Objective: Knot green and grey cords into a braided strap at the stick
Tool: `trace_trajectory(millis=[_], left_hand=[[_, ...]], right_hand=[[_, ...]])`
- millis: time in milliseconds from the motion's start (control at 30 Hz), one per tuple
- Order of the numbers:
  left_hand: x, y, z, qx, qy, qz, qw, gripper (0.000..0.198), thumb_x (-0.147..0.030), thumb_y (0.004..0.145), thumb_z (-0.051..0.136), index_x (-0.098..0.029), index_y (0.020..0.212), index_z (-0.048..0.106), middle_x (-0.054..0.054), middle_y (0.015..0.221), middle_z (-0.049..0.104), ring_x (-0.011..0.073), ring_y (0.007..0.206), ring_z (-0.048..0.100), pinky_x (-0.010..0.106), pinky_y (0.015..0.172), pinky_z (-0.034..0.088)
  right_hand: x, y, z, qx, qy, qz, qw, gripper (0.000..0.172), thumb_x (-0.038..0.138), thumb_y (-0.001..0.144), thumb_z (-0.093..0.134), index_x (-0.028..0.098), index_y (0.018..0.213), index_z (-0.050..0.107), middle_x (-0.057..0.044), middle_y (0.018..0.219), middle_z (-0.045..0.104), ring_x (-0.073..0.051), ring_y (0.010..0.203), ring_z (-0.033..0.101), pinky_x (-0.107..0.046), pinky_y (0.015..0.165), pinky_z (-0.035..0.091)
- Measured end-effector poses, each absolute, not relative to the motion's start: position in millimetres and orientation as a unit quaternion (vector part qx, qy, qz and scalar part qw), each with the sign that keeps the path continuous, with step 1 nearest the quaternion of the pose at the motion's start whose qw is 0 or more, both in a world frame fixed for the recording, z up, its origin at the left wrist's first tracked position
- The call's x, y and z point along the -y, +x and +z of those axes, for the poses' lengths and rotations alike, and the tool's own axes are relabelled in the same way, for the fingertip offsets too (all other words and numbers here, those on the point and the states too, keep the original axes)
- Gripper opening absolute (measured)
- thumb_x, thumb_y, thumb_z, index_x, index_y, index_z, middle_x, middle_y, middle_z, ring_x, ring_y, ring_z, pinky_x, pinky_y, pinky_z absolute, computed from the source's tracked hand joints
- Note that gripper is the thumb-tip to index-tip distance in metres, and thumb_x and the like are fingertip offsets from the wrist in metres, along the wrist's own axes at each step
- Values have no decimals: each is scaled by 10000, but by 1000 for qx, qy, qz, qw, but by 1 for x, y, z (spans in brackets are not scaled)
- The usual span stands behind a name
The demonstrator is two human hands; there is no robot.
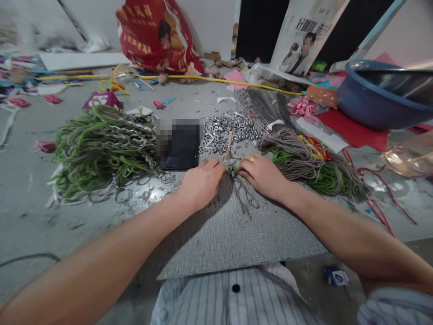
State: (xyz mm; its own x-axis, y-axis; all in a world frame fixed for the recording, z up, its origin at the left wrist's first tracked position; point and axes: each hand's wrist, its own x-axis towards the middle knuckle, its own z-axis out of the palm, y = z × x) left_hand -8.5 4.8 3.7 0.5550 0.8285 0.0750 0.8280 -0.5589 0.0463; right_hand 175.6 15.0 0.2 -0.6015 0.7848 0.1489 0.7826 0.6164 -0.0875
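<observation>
My left hand [204,180] and my right hand [262,174], which wears a gold ring, are close together over the grey work board [237,239]. Fingers of both are closed in a pinch on a small piece of green and grey cord [232,170] between them. Loose grey ends of that cord hang toward me on the board. The exact knot is too small to make out. Just beyond the fingers, a thin wooden stick [229,142] stands out. Behind it lies a spread of small metal nuts [223,126].
Finished-looking green and grey cords [98,153] are heaped left, beside a dark phone [181,146]. Bundles of cut cord [304,158] lie right. Farther back are a red bag [152,36], a yellow cable [209,80] and a blue basin [375,99].
</observation>
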Motion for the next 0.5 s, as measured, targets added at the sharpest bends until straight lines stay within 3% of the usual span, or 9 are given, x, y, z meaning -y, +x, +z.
trace_trajectory(millis=[200,500], left_hand=[[0,-15,7,-462,887,-21,-8,197,-135,833,332,-141,918,509,90,930,538,173,638,587,278,485,397],[4,-20,24,-480,874,-74,21,174,-71,781,342,-148,866,472,81,859,575,201,615,605,285,466,370]], right_hand=[[-15,177,3,899,-433,-38,45,182,166,862,422,106,821,589,-99,864,596,-198,814,489,-303,729,351],[-12,182,10,895,-441,-64,0,210,164,867,388,130,804,586,-83,828,599,-179,715,498,-299,623,282]])
